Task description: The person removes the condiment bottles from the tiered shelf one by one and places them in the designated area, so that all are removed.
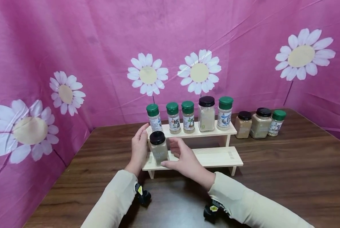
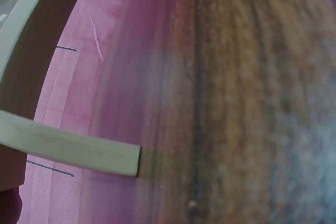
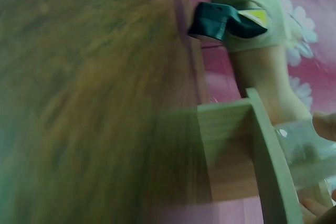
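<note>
Left forearm reaches far and rightward; left hand, fingers pointing far. Right forearm slants far-left; right hand, thumb nearer, spread from bent fingers.

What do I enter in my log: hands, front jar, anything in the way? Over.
Left hand beside jar; right hand at its base, grip unclear. Jar upright, lower shelf, left end. Five jars behind on upper shelf; no obstruction seen.
</note>
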Demonstrator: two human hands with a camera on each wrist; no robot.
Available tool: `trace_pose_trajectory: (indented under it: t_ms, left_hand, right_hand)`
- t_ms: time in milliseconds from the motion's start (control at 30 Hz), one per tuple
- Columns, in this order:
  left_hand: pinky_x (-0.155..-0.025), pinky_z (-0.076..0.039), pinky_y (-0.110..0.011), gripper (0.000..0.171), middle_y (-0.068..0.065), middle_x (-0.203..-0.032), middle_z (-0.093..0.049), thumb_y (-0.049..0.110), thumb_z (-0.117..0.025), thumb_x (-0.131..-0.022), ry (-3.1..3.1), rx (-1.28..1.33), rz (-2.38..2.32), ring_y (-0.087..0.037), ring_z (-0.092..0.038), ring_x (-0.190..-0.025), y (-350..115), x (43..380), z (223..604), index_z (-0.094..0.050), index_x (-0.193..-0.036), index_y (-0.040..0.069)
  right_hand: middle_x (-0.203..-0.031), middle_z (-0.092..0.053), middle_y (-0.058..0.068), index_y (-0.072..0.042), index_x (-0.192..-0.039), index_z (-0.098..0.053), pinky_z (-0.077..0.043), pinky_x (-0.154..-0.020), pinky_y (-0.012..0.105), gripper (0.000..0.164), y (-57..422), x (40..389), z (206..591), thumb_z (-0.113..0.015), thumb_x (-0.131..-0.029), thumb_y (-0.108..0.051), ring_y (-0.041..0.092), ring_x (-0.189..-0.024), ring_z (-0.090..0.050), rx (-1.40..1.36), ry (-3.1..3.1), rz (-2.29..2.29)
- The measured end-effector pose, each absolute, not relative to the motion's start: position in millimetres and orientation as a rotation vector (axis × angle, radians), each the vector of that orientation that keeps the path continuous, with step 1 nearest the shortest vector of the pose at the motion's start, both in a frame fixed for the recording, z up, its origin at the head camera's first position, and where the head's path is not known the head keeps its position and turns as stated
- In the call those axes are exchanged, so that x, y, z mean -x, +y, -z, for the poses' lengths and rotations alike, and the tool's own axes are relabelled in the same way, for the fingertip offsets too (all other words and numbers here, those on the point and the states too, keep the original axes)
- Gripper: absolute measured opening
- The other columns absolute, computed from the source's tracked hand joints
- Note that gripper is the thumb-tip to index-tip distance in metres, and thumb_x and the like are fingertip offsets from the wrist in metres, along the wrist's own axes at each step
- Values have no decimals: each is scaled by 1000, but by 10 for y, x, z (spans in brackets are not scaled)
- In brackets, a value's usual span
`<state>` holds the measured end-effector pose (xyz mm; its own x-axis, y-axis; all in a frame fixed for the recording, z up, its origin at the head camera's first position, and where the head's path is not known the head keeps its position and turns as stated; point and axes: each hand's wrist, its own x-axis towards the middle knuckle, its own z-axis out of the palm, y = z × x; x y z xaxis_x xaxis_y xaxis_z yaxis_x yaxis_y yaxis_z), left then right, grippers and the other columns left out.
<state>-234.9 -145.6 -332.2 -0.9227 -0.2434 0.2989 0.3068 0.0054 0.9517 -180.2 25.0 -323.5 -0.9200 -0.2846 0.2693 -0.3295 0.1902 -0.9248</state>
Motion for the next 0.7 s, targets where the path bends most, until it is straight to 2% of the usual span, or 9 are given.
trace_pose_trajectory:
  t_ms: [367, 500, 700]
  left_hand:
    - [-102, -36, -36, 35, -13, -132, -53, 11, -40, -97, -1910, 71, 1951, -18, -46, -116, -1458, 2347, 3322, -54, -128, 3]
    - [-102, -36, -36, 35, -13, -131, -53, 10, -40, -96, -1909, 90, 1928, -19, -46, -116, -1463, 2353, 3326, -54, -127, 1]
    - [-102, -36, -35, 35, -13, -132, -52, 13, -39, -98, -1925, 80, 1945, -18, -46, -116, -1471, 2353, 3331, -52, -129, 2]
  right_hand:
    - [-112, -54, 12, -6, -130, -36, -48, -86, 36, 83, -40, 1767, 3270, -84, -64, -19, 21, -103, -53, -587, -2376, -1582]
    - [-116, -54, 12, -6, -132, -34, -45, -89, 40, 87, -110, 1767, 3271, -85, -63, -20, 23, -104, -53, -543, -2378, -1553]
    - [-116, -57, 13, -8, -131, -36, -45, -90, 41, 82, -171, 1761, 3264, -82, -63, -16, 25, -104, -55, -494, -2367, -1542]
